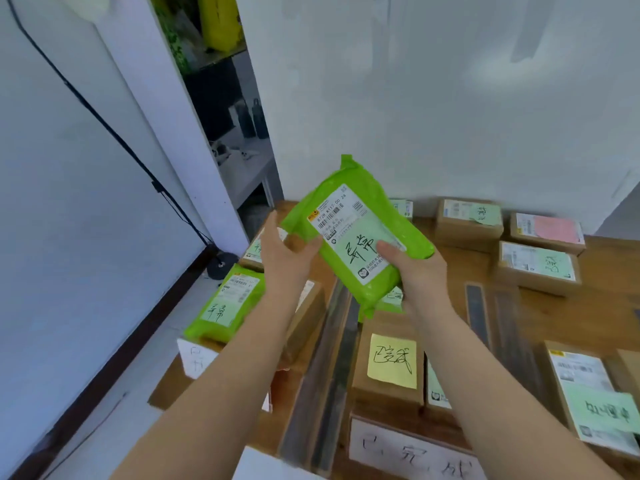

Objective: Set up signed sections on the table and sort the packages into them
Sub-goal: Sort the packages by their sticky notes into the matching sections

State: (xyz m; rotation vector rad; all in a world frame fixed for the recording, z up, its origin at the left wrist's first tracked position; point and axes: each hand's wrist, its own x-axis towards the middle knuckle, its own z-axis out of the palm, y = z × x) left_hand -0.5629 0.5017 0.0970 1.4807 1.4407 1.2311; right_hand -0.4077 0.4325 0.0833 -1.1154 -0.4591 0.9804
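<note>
I hold a green plastic mailer point(360, 202) with a white shipping label and handwritten characters up above the wooden table point(554, 306). My right hand point(415, 275) grips its lower right end, thumb on the label. My left hand point(285, 258) touches its left edge with the fingers spread. A second green mailer point(225, 303) lies on a cardboard box at the table's left edge. A brown box with a yellow handwritten note point(391, 362) sits below my hands. A white paper sign point(408, 452) with handwriting lies at the near edge; another white sign point(195, 358) hangs at the left.
Several brown boxes with green or pink notes stand at the back right point(469, 220) point(547, 232) point(538, 268) and near right point(588, 393). Dark strips point(332, 358) point(478, 313) divide the tabletop. A white wall rises behind; a black stand base point(221, 266) sits on the floor to the left.
</note>
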